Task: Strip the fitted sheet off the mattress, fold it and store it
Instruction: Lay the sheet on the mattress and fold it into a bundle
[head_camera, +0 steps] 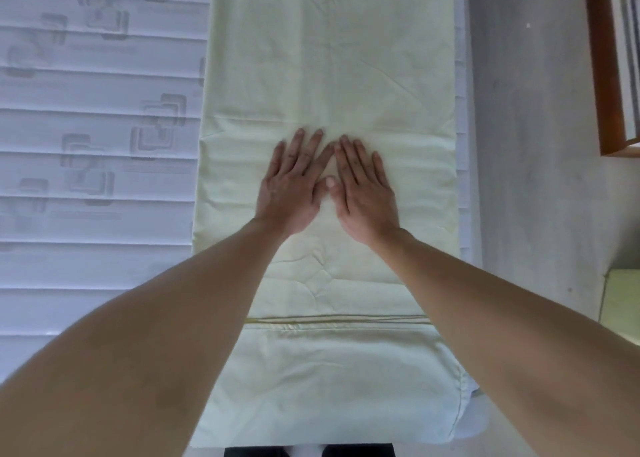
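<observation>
Folded sheet [329,75] on bare mattress [97,110]; left hand [292,183], right hand [363,190] grip spread flat; grey floor [530,145].

The pale yellow cotton-like sheet [329,58] looks matt and lightly creased. The white quilted mattress [97,110] has embossed fabric. The brown wooden frame [602,75] shines faintly.

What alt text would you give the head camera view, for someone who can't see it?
Two bare hands, the left hand and right hand, press flat side by side on a pale yellow sheet folded into a long strip along the right edge of a bare quilted mattress. Grey floor lies to the right.
</observation>
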